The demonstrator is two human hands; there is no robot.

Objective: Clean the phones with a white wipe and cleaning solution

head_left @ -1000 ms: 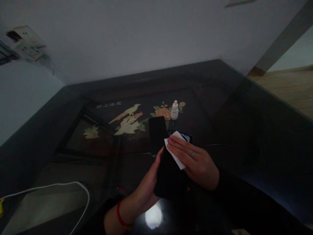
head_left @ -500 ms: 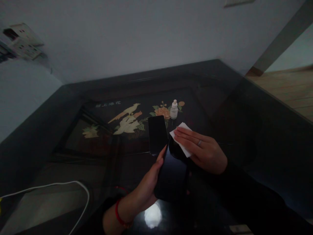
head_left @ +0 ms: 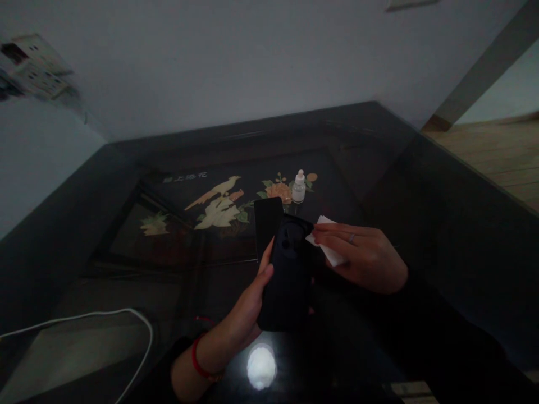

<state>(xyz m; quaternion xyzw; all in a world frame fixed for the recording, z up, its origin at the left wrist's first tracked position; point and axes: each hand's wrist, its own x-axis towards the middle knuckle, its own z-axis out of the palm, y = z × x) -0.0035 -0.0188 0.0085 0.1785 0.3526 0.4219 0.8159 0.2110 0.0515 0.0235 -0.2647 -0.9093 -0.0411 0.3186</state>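
Fingers [head_left: 266, 276] of the left hand [head_left: 242, 317] wrap the black rectangular smartphone [head_left: 286, 292], held above the glossy dark table [head_left: 202, 148]. Pressed together, the right hand's [head_left: 368, 259] fingers pinch a folded white wipe [head_left: 334, 253] at the phone's upper right corner. Beyond lies a flat black slab [head_left: 265, 221]; farther, a small white-capped bottle [head_left: 298, 191] stands upright.

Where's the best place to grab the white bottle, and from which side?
Probably the body of the white bottle, below its narrower cap, from the right: it stands upright, and a flat dark phone lies to its near left.
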